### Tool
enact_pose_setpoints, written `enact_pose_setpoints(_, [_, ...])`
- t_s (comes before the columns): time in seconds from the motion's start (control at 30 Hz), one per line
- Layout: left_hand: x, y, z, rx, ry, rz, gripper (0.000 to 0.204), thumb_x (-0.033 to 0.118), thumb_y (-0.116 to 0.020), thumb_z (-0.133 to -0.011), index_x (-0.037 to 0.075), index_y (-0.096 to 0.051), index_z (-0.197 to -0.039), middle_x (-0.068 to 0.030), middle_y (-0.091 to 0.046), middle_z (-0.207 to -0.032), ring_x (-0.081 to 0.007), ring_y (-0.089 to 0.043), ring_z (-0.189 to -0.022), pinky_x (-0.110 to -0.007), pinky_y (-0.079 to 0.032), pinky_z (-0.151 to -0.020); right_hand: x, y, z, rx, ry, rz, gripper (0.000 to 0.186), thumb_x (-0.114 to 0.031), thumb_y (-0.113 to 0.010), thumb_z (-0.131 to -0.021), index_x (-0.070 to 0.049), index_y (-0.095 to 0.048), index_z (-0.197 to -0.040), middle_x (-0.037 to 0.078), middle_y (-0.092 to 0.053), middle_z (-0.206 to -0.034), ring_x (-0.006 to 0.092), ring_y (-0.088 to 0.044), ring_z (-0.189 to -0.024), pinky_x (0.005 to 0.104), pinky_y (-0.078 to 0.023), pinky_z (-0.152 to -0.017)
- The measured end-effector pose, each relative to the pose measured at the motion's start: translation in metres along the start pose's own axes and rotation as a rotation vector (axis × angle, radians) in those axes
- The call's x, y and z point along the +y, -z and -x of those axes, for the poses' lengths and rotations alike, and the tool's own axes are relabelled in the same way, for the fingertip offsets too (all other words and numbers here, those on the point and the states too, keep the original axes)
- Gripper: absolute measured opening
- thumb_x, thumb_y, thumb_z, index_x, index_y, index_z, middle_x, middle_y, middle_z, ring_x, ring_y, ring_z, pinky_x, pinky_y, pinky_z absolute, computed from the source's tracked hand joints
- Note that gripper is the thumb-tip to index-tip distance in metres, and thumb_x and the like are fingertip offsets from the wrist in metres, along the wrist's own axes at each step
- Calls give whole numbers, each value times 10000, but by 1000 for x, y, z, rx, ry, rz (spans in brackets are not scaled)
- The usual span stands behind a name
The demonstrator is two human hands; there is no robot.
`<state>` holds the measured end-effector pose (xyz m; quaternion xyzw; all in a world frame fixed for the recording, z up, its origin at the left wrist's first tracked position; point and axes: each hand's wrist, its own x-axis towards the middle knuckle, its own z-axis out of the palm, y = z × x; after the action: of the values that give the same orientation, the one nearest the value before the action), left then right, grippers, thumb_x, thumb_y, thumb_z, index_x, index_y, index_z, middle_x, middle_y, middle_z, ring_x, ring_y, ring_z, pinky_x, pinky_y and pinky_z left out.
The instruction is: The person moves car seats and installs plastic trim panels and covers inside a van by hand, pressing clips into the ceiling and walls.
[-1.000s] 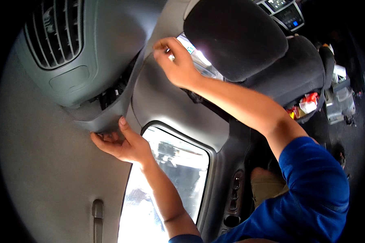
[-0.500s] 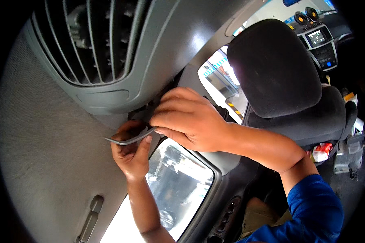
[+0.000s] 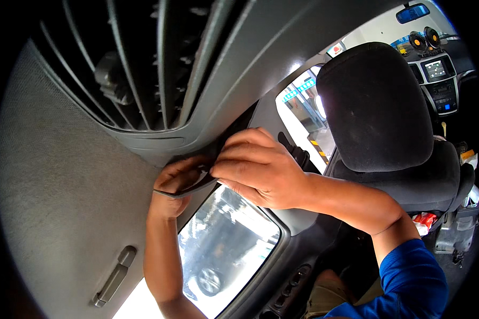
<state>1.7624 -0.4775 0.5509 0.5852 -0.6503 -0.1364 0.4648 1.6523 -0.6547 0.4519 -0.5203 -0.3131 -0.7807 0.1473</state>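
Observation:
A thin, curved grey trim piece (image 3: 189, 190) spans between my hands, just below the rounded corner of the roof air vent housing (image 3: 149, 142). My right hand (image 3: 263, 169) pinches its right end between thumb and bent fingers. Behind the strip, my left hand (image 3: 170, 178) reaches up with its fingers curled together toward the gap under the housing. Its fingertips and thumb are hidden, so what they grip does not show. The strip's free left end lies across the base of that hand.
Vent slats (image 3: 143, 69) fill the upper left. The fabric roof lining (image 3: 64, 175) carries a grab handle (image 3: 114, 276). Below my hands is the side window (image 3: 229, 250). A black headrest (image 3: 375, 106) stands to the right, with the dashboard screen (image 3: 435, 69) beyond it.
The view has shifted nearer the vent. My left hand has slid further up behind the trim piece, and its thumb no longer shows on the strip. My right hand keeps its pinch.

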Motion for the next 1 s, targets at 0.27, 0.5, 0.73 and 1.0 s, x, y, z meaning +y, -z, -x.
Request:
enact_pose_setpoints(0.27, [2,1,-14,-50,159,-199,208,-59,-608,-826,-24,-662,-1024,-88,-674,-969,-151,-628,-895,-269,-502,-820,4,9,1,-29,27,-14,291,-31,-761,-699,-66,-680,-976,42,-649,-935,249,-586,-918,354,-439,-757])
enact_pose_setpoints(0.5, [-4,0,-10,-57,47,-266,172,-69,-591,-848,-24,-674,-991,-91,-685,-940,-141,-636,-856,-267,-521,-789,7,7,5,-34,41,-46,289,-57,-744,-710,-92,-678,-989,28,-650,-943,223,-578,-960,338,-422,-779])
enact_pose_setpoints(0.73, [-7,-1,-7,5,36,-275,130,-61,-595,-860,-23,-677,-954,-76,-687,-919,-123,-627,-836,-249,-513,-764,13,6,8,-50,73,-60,304,-78,-746,-701,-91,-683,-997,24,-652,-954,213,-577,-970,337,-408,-777])
enact_pose_setpoints(1.0, [-9,-3,-9,-5,2,-220,115,-62,-596,-859,-20,-680,-926,-56,-669,-889,-122,-615,-815,-239,-499,-739,15,8,7,-45,101,-65,268,-81,-758,-714,-87,-692,-974,27,-654,-946,213,-583,-929,320,-393,-723])
